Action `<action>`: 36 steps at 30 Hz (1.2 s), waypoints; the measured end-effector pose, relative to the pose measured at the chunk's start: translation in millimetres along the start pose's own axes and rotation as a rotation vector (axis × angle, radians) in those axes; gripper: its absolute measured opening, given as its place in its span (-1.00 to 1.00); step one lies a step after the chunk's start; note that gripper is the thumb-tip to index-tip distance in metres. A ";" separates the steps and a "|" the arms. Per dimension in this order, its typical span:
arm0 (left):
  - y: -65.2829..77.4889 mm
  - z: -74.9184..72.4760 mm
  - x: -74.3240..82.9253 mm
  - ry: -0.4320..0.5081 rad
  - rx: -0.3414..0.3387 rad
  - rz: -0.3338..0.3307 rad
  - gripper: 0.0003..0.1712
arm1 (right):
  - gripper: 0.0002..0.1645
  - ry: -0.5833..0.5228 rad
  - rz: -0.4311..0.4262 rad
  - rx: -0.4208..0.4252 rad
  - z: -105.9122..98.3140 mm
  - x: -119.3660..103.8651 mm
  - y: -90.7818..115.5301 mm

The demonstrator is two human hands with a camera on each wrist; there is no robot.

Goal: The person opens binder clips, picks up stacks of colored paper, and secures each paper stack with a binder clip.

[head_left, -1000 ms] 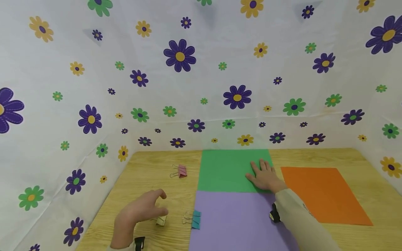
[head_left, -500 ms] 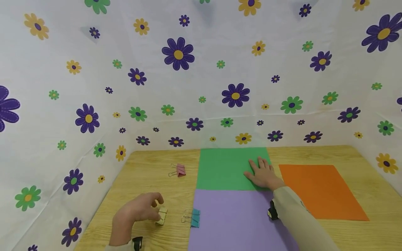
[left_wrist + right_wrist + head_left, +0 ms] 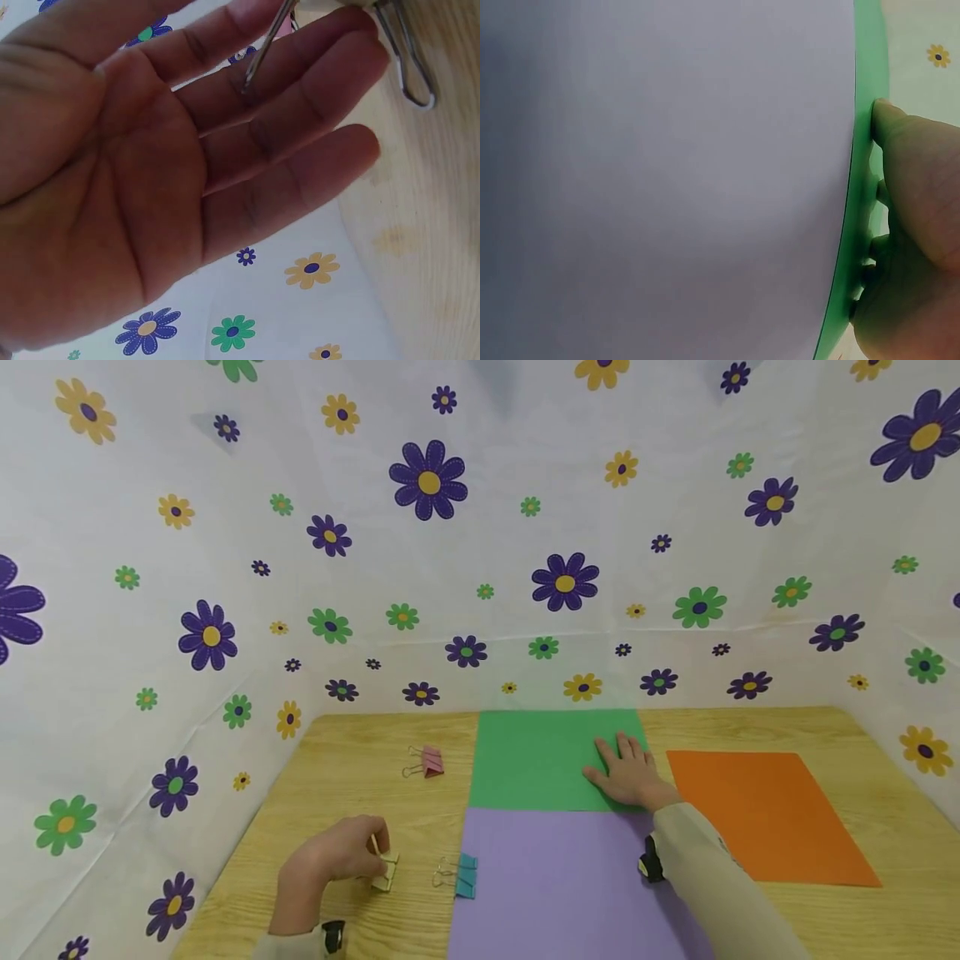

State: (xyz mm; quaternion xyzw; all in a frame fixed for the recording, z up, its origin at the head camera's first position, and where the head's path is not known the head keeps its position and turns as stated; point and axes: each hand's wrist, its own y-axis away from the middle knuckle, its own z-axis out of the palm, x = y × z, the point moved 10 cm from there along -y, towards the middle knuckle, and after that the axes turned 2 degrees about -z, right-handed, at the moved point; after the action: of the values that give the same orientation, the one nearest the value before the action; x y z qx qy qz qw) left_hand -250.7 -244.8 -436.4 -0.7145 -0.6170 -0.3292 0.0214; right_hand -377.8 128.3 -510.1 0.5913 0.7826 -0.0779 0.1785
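My left hand (image 3: 339, 853) pinches a pale yellow binder clip (image 3: 386, 872) between thumb and fingers, low over the wooden table. In the left wrist view a wire handle (image 3: 414, 82) of the clip shows past the fingers, while most of its body lies beyond the top edge. My right hand (image 3: 628, 775) rests on a green sheet of paper (image 3: 532, 760) with its fingers spread. A purple sheet (image 3: 555, 885) adjoins the green one on the near side, and my right forearm crosses over it. At its left edge sits a teal binder clip (image 3: 466, 876).
Farther back on the left lies a pink binder clip (image 3: 432, 762). An orange sheet (image 3: 772, 818) lies to the right of my right arm. A white cloth (image 3: 495, 543) with printed flowers hangs behind the wooden table (image 3: 367, 935) and along its sides.
My left hand has come down onto the yellow binder clip, and its thumb and fingers have closed on it. The clip has turned somewhat. My right hand stays on the green sheet.
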 end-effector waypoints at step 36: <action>-13.9 4.9 14.7 -0.097 0.137 0.015 -0.76 | -0.20 -0.043 0.025 -0.072 -18.4 -14.9 9.4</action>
State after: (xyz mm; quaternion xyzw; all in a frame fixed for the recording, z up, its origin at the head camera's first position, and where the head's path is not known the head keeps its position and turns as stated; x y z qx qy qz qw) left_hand -260.6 -226.6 -438.2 -0.7310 -0.6330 -0.2511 0.0430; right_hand -368.8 123.8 -486.7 0.5926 0.7733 -0.0599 0.2173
